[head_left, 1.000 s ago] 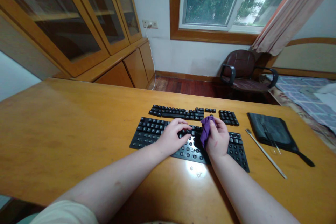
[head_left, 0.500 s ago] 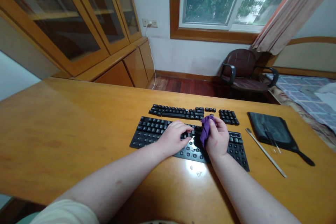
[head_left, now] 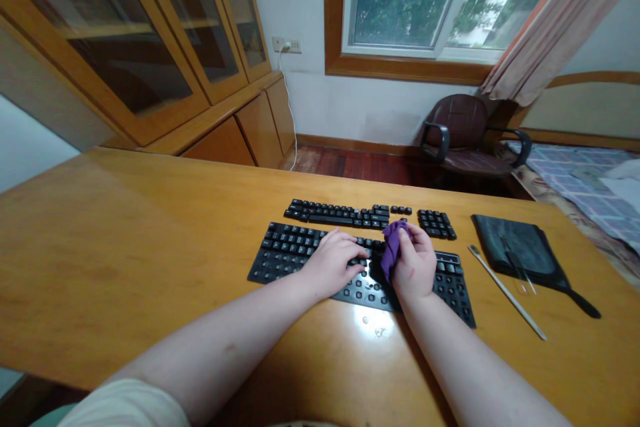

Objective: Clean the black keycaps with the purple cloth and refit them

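Purple cloth (head_left: 391, 252) (black keyboard (head_left: 363, 292))

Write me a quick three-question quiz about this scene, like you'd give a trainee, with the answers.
1. Which hand holds the crumpled purple cloth? A: left. B: right. C: both.
2. True or false: the long, thin, pale stick lies beside, not on, the flat black pouch.
3. Fill in: the loose black plastic keycaps lie in groups past the ____ edge of the flat black keyboard with bare sockets.

Key: 1. B, the right hand. 2. True. 3. Far.
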`<state>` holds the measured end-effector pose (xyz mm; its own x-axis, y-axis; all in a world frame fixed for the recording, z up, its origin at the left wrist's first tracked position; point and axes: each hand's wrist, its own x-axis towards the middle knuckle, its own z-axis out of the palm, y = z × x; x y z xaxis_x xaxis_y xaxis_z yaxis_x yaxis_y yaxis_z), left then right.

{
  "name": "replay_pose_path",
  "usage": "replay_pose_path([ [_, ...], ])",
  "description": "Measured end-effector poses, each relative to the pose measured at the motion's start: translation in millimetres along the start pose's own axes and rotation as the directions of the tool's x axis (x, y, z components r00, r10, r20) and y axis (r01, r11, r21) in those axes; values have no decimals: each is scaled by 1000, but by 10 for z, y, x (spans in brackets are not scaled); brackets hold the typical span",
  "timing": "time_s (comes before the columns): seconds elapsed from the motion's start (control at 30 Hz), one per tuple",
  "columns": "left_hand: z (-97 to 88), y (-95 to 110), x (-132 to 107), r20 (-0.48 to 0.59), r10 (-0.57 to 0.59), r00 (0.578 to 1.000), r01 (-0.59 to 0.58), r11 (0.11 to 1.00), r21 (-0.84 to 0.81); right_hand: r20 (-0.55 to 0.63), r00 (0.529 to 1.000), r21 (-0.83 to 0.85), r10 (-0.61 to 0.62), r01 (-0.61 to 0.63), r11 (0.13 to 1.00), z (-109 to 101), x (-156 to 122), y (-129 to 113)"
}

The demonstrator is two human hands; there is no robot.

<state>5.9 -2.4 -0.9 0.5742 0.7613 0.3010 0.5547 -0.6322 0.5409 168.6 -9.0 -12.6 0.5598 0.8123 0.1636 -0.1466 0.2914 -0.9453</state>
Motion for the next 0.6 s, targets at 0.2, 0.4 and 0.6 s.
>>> replay_pose_path([
  [0.2, -12, 4, 4, 4, 3, 1000, -3, 999, 34, 17, 1000, 0, -2, 2, 1000, -12, 1, 7],
  [0.4, 6, 2, 5, -4, 2, 1000, -2, 1000, 30, 11, 1000, -24, -2, 3, 1000, -4, -5, -32],
  [0.6, -2, 24, 12, -14, 3, 1000, -3, 1000, -6, 5, 1000, -38, -2, 2, 999, -5, -2, -25],
])
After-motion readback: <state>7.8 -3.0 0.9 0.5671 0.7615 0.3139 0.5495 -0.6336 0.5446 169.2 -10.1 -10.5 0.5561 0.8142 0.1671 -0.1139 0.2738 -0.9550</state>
